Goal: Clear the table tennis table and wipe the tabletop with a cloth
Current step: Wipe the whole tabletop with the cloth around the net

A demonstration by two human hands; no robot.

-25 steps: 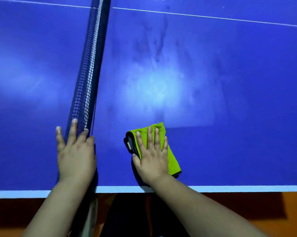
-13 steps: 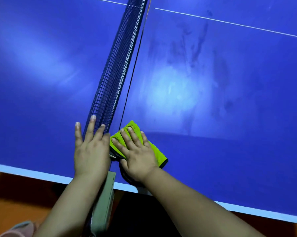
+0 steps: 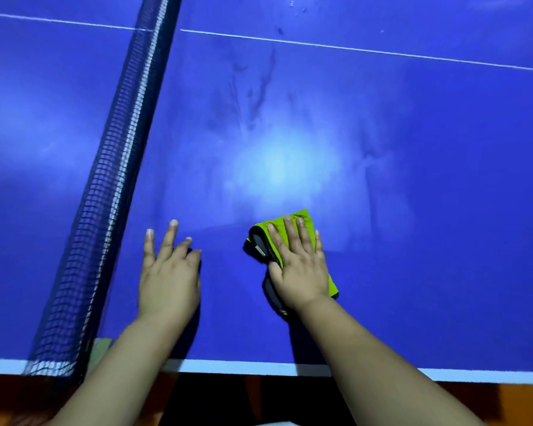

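A folded green cloth with a dark edge lies on the blue tabletop near the front edge. My right hand presses flat on the cloth, fingers straight. To its left, my left hand rests flat on the bare tabletop with fingers spread, just right of the net. Dark smear marks show on the surface beyond the cloth, around a bright patch of glare.
The black net runs from the front left edge to the far side. A white centre line crosses the far part of the table. The white front edge borders an orange floor below.
My right hand has slid the cloth to the right, away from the net. My left hand has left the net's foot and now lies on the tabletop to its right.
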